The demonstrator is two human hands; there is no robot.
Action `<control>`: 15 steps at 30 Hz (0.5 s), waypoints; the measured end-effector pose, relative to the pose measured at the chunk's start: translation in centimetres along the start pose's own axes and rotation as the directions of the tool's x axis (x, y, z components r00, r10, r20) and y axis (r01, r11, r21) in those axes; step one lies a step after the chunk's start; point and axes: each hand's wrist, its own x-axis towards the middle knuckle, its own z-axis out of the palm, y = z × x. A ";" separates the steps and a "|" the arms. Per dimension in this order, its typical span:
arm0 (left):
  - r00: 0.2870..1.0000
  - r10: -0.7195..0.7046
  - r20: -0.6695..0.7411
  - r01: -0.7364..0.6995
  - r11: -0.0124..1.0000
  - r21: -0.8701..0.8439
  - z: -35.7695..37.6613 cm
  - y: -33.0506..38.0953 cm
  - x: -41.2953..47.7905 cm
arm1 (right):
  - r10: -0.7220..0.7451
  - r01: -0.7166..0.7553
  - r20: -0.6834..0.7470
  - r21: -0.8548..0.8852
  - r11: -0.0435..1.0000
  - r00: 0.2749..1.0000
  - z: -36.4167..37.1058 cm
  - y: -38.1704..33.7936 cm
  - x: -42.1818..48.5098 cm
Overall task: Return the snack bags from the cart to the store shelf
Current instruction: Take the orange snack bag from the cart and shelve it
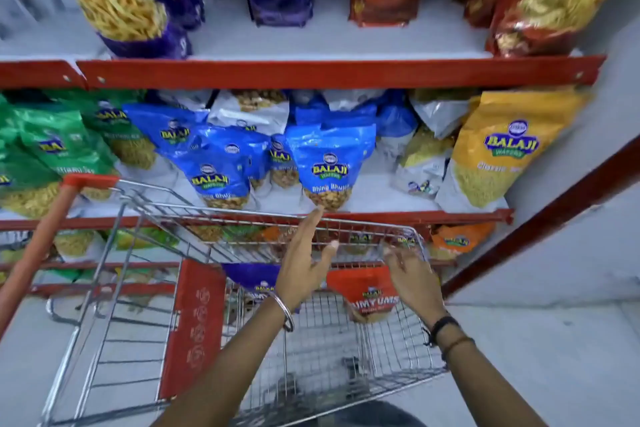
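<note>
A wire shopping cart (149, 319) with red trim stands against the store shelf (311, 71). Two snack bags lie at the cart's far end: a dark blue bag (251, 279) and a red bag (369, 291). My left hand (304, 260) hovers over the cart with its fingers spread and empty, its fingertips just below a blue bag (329, 165) standing at the middle shelf's front edge. My right hand (412, 279) is open and empty above the red bag.
The middle shelf holds green bags (65, 146), several blue bags and a yellow bag (498, 149). The top shelf carries purple bags (117, 0) and red bags (550, 0). A slanted red rail (554, 211) and a grey wall close off the right side.
</note>
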 end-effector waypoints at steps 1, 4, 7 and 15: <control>0.997 -0.063 0.046 0.063 0.998 0.006 0.8 -1.1 -0.5 | 0.063 -0.061 0.069 -0.032 0.998 0.996 0.5 1.3 0.0; 0.941 -0.287 0.178 0.287 0.958 0.029 4.2 -5.1 -3.0 | 0.206 -0.197 0.224 -0.060 0.979 0.953 2.9 6.0 0.6; 0.862 -0.456 0.223 0.470 0.883 -0.013 7.7 -8.2 -4.6 | 0.306 -0.277 0.307 -0.134 0.951 0.901 4.8 9.3 2.0; 0.677 -0.687 0.266 0.711 0.703 0.007 14.0 -14.2 -2.3 | 0.372 -0.422 0.205 0.343 0.839 0.905 8.4 13.4 5.7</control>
